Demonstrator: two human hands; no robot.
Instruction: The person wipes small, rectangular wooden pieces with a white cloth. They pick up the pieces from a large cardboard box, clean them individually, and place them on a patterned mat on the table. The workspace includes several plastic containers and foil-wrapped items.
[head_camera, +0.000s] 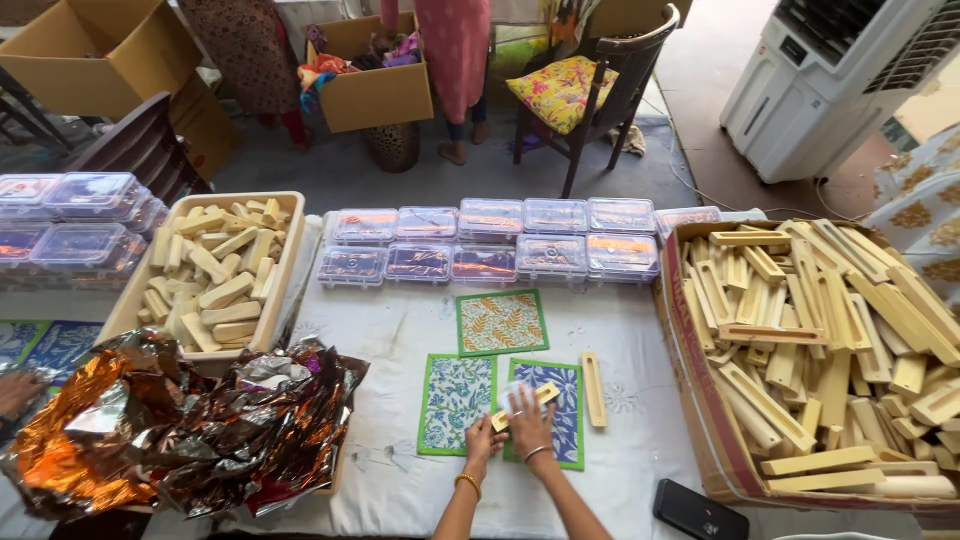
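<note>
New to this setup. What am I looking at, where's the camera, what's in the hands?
One picture, from a camera on a person's head, looking down at a table covered in white cloth. No machine: two bare hands. The left hand and right hand meet over a blue printed mat, on a small wooden piece; which hand grips it is unclear. A wooden stick lies beside the mat. Around: two more printed mats, rows of clear boxes, a tray of wooden blocks, a carton of wooden strips, crumpled foil. Other people stand behind the table.

green-bordered leaf-print card (501, 322), blue floral card (562, 400), seemingly copper foil (90, 440)
</note>
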